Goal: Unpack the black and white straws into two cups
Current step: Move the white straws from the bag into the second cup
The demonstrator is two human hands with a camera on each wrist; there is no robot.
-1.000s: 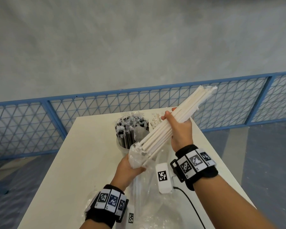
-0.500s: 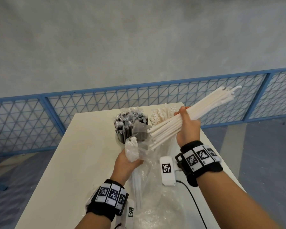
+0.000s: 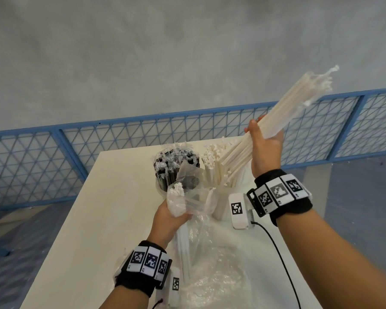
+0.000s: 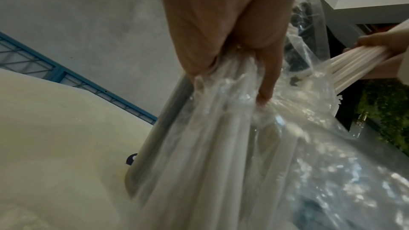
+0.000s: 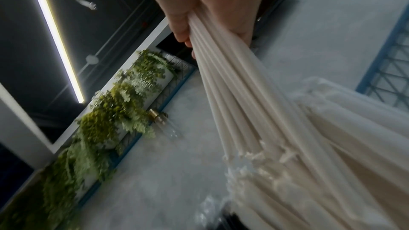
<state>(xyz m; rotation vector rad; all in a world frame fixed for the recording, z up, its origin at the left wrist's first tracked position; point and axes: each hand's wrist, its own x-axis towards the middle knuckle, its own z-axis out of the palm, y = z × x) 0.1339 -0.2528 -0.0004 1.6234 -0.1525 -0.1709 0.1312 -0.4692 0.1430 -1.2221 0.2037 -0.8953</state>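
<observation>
My right hand (image 3: 264,142) grips a bundle of white straws (image 3: 283,112) (image 5: 239,104), raised and slanting up to the right, its lower ends over the cup of white straws (image 3: 214,172). My left hand (image 3: 172,216) (image 4: 232,69) clutches the clear plastic bag (image 3: 187,201) (image 4: 221,137), with a few white straws still inside it, in front of the cups. A cup of black wrapped straws (image 3: 174,168) stands left of the white ones.
The cups stand at the far end of a white table (image 3: 94,219). Crumpled clear plastic (image 3: 212,268) lies on the table between my arms. A blue mesh fence (image 3: 54,157) runs behind the table before a grey wall.
My right hand has drawn the white straw bundle up and to the right, out of the bag. My left hand kept hold of the bag, which now hangs slack.
</observation>
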